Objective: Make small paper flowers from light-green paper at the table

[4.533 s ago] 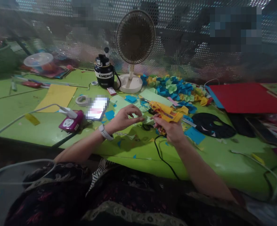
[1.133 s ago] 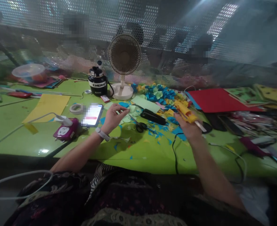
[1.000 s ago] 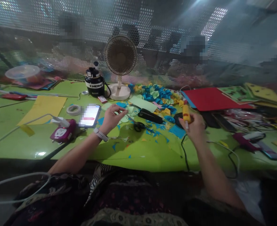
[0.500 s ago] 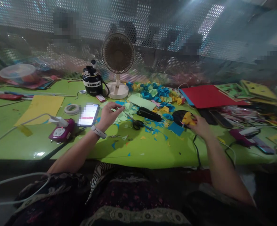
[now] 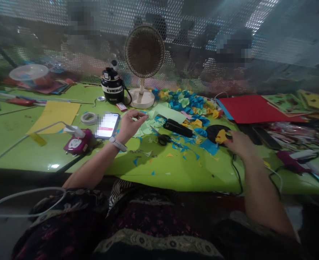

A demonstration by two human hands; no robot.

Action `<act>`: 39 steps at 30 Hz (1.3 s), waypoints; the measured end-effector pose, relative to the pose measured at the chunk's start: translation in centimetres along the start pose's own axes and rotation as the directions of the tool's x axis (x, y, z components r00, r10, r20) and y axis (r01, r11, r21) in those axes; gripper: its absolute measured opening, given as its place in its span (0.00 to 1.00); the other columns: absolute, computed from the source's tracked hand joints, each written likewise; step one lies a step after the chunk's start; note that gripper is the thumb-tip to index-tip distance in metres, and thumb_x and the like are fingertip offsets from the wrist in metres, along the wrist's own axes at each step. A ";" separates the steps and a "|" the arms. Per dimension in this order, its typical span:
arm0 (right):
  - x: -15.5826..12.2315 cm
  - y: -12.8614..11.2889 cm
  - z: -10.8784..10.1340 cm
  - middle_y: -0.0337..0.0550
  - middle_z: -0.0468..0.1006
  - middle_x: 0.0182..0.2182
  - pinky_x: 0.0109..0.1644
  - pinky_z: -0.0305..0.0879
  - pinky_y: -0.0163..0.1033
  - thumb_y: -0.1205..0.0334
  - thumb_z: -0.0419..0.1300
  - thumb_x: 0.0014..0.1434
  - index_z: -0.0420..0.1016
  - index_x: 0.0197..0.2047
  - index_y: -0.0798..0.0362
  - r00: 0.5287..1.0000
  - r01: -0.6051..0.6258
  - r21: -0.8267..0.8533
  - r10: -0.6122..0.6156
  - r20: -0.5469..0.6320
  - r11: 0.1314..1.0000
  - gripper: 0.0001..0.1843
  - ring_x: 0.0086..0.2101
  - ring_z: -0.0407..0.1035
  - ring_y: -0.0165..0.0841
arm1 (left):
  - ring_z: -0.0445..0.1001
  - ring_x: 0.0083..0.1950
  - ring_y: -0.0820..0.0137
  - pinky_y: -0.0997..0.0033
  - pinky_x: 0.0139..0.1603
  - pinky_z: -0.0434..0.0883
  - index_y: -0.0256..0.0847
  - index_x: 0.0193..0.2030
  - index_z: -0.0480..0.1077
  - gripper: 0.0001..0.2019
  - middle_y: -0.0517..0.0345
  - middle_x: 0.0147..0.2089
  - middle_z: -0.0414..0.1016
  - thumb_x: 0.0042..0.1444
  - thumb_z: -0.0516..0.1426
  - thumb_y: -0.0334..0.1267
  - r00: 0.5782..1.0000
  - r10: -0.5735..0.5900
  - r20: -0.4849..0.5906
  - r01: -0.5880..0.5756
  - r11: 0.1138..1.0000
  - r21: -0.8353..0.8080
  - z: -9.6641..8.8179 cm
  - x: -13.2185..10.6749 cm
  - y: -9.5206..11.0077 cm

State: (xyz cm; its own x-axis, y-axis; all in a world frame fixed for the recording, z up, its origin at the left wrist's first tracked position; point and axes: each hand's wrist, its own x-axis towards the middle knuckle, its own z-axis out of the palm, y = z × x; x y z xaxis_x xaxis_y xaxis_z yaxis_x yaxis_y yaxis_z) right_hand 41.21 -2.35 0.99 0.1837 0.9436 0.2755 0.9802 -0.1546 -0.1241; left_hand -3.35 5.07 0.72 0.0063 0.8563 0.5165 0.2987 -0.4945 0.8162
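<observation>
Glue gun [image 5: 221, 137]: over the black disc [image 5: 212, 133], right side of the bench [image 5: 186, 175]; probably light, stiff plastic.
Right hand [image 5: 238, 144]: your fingers wrap around it.
Best hold: its handle; the front may be hot.
Cord [image 5: 238, 173]: supple, could tug.
Left hand [image 5: 131, 126]: well apart; you can't tell if its fingertips pinch anything.

Yellow glue gun [image 5: 221, 136] in right hand [image 5: 241, 145], by a black rounded pad [image 5: 211, 131]

Left hand [image 5: 130, 127] above pale green paper scraps [image 5: 146, 128], thumb and forefinger close together; anything between them too small to tell. Scissors [image 5: 164, 139] and a black oblong item [image 5: 177, 127] between the hands. Toward the far edge of the green bench [image 5: 175, 177], a dark bottle [image 5: 114, 97], a fan [image 5: 144, 52], a heap of folded papers [image 5: 186, 101].
</observation>
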 end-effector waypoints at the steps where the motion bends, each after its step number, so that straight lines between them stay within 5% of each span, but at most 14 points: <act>1: 0.0 -1.4 -0.1 0.70 0.78 0.45 0.43 0.63 0.44 0.69 0.61 0.55 0.76 0.49 0.65 1.000 0.018 0.008 -0.018 0.003 1.000 0.18 0.39 0.73 0.43 | 0.68 0.31 0.73 0.72 0.34 0.66 0.39 0.29 0.77 0.06 0.57 0.29 0.75 0.52 0.64 0.39 1.000 -0.019 0.006 0.019 1.000 -0.020 0.0 0.0 0.0; 4: -0.3 -7.3 -0.3 0.54 0.80 0.42 0.42 0.66 0.42 0.61 0.60 0.58 0.78 0.47 0.56 0.983 0.136 0.236 -0.162 0.092 0.962 0.14 0.36 0.73 0.38 | 0.64 0.26 0.75 0.74 0.27 0.61 0.38 0.30 0.76 0.07 0.60 0.25 0.72 0.52 0.64 0.40 0.995 -0.086 0.044 0.090 0.991 -0.104 0.2 0.0 0.0; 7: -0.6 -14.1 0.3 0.49 0.79 0.40 0.42 0.66 0.41 0.58 0.58 0.60 0.79 0.41 0.53 0.904 0.337 0.393 -0.410 0.118 0.856 0.11 0.36 0.72 0.38 | 0.60 0.23 0.77 0.75 0.24 0.58 0.38 0.29 0.76 0.06 0.63 0.21 0.66 0.51 0.64 0.38 0.994 -0.098 0.045 0.103 0.986 -0.133 0.4 0.1 -0.2; 10: -1.1 -19.6 1.8 0.49 0.78 0.38 0.41 0.65 0.40 0.59 0.58 0.61 0.78 0.40 0.53 0.801 0.465 0.416 -0.572 0.177 0.781 0.10 0.37 0.71 0.37 | 0.59 0.21 0.79 0.76 0.22 0.56 0.38 0.28 0.75 0.06 0.65 0.19 0.65 0.52 0.64 0.38 0.995 -0.094 0.045 0.099 0.986 -0.131 0.5 0.0 -0.4; 13: -1.7 -22.6 3.7 0.48 0.76 0.38 0.37 0.61 0.38 0.60 0.59 0.60 0.77 0.41 0.53 0.761 0.525 0.321 -0.604 0.238 0.788 0.08 0.37 0.69 0.37 | 0.61 0.17 0.79 0.77 0.18 0.57 0.38 0.31 0.75 0.08 0.65 0.17 0.65 0.54 0.63 0.40 0.981 -0.165 0.104 0.181 0.969 -0.165 0.6 -0.1 -0.6; 19: -2.1 -22.9 5.8 0.47 0.75 0.37 0.40 0.62 0.40 0.68 0.56 0.61 0.75 0.38 0.53 0.760 0.530 0.306 -0.603 0.242 0.791 0.06 0.39 0.69 0.38 | 0.67 0.14 0.77 0.78 0.17 0.65 0.36 0.35 0.73 0.12 0.61 0.17 0.71 0.55 0.64 0.44 0.941 -0.244 0.234 0.294 0.933 -0.210 0.8 -0.4 -0.5; 25: -2.3 -22.1 4.3 0.48 0.74 0.38 0.45 0.64 0.42 0.65 0.56 0.63 0.74 0.36 0.52 0.790 0.522 0.477 -0.612 0.043 0.707 0.06 0.40 0.70 0.38 | 0.78 0.26 0.72 0.77 0.25 0.72 0.36 0.33 0.71 0.08 0.56 0.25 0.77 0.55 0.63 0.39 0.926 -0.238 0.293 0.306 0.928 -0.213 1.0 -0.6 -0.3; 29: -2.8 -22.0 2.9 0.48 0.77 0.38 0.46 0.65 0.42 0.62 0.54 0.65 0.74 0.37 0.51 0.805 0.535 0.522 -0.589 -0.077 0.664 0.08 0.41 0.72 0.39 | 0.81 0.32 0.69 0.77 0.25 0.71 0.36 0.34 0.71 0.07 0.52 0.32 0.80 0.56 0.62 0.38 0.860 -0.333 0.387 0.430 0.881 -0.198 1.4 -1.3 0.3; 39: -3.2 -21.8 2.7 0.42 0.79 0.30 0.37 0.68 0.40 0.58 0.54 0.64 0.74 0.37 0.48 0.881 0.348 0.663 -0.472 0.009 0.663 0.08 0.31 0.76 0.37 | 0.81 0.38 0.69 0.70 0.37 0.76 0.36 0.38 0.72 0.06 0.52 0.36 0.80 0.54 0.64 0.31 0.689 -0.478 0.545 0.697 0.643 -0.319 2.4 -2.8 0.9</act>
State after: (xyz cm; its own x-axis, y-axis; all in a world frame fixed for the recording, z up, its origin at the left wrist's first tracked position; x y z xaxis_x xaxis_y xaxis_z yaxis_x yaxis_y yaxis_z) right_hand 19.03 -1.22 0.20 -0.3017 0.9073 0.2928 0.6644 0.4204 -0.6180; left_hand -0.83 2.58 -0.56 0.3815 0.9077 -0.1748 -0.1076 0.2314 0.9669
